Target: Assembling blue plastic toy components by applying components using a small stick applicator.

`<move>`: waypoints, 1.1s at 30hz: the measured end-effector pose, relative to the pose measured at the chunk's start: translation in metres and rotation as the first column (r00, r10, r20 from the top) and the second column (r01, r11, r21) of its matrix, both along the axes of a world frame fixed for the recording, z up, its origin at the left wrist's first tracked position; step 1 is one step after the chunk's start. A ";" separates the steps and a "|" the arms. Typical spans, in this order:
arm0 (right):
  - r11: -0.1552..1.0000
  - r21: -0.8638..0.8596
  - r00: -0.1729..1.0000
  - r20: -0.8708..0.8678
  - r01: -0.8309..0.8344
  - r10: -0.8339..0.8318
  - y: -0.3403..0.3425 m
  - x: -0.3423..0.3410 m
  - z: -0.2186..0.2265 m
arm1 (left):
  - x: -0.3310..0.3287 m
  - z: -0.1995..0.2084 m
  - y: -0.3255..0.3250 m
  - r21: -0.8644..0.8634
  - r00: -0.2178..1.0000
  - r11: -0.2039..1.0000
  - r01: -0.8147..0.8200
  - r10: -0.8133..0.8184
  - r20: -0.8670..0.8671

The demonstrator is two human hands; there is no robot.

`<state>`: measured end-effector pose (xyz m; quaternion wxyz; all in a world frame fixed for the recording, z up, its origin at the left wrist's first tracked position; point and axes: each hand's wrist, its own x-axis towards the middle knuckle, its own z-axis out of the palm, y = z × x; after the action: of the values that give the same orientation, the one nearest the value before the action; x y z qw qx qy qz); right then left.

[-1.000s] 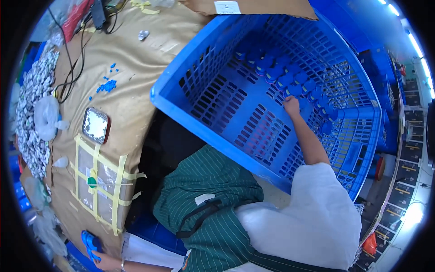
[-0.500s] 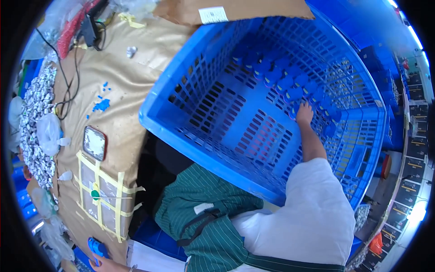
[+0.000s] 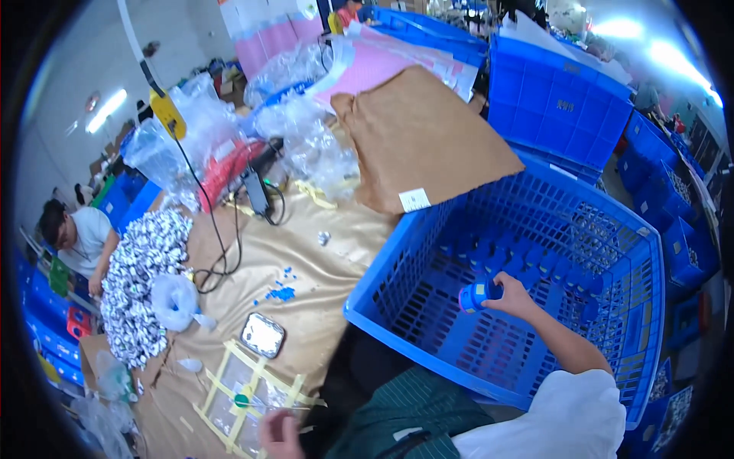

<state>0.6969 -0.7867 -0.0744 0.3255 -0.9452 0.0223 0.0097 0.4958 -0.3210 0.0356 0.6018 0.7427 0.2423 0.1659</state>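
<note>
My right hand (image 3: 511,297) is closed around a small blue rounded piece (image 3: 475,297) with a yellow-green patch and a pinkish edge; its exact kind I cannot make out. The hand holds it inside a large blue slatted plastic crate (image 3: 397,321). Several similar blue pieces (image 3: 527,258) stand in rows on the far and right part of the crate floor. My left hand (image 3: 281,434) is blurred at the lower edge, beside a clear sheet (image 3: 238,370) fixed with yellow tape. Nothing shows in its fingers, which are too smeared to read.
Left of the crate is a table covered in tan cloth, with blue bits (image 3: 281,294), a rectangular silvery tray (image 3: 262,335), a black cable (image 3: 229,264) and a heap of silvery pieces (image 3: 145,283). Brown cardboard (image 3: 428,141) overhangs the crate's far corner. Another person (image 3: 86,241) sits at far left.
The view has swung up and left. My right hand has lifted off the rows with a blue piece in it. My left hand, earlier at a blue object at lower left, is now by the taped sheet.
</note>
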 end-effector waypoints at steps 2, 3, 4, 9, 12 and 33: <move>0.995 0.011 0.981 0.169 -0.102 0.099 0.039 -0.002 0.059 | 0.010 0.000 -0.020 -0.145 0.986 0.975 0.166 -0.162 0.041; 0.984 0.012 0.932 0.322 -0.178 0.165 0.057 -0.006 0.077 | 0.015 0.007 -0.034 -0.210 0.962 0.943 0.259 -0.232 0.143; 0.966 -0.002 0.855 0.464 -0.259 0.230 0.077 -0.010 0.095 | 0.015 0.002 -0.042 -0.325 0.943 0.889 0.321 -0.271 0.192; 0.600 -0.373 0.289 0.622 -0.707 0.727 0.197 -0.051 0.162 | 0.010 -0.006 -0.065 -0.826 0.922 0.412 0.383 -0.217 0.319; 0.233 -0.501 -0.126 0.583 -0.834 0.802 0.257 -0.080 0.148 | -0.007 -0.018 -0.059 -0.939 0.968 0.240 0.247 -0.008 0.253; 0.460 -0.399 0.334 0.348 -0.793 0.876 0.472 0.063 0.062 | -0.071 -0.051 -0.030 -0.849 0.874 0.397 0.350 -0.464 0.144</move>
<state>0.7594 -0.3150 -0.0127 0.1908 -0.8079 -0.5523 -0.0761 0.4245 -0.3514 -0.0150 0.8937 0.3918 0.1371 -0.1705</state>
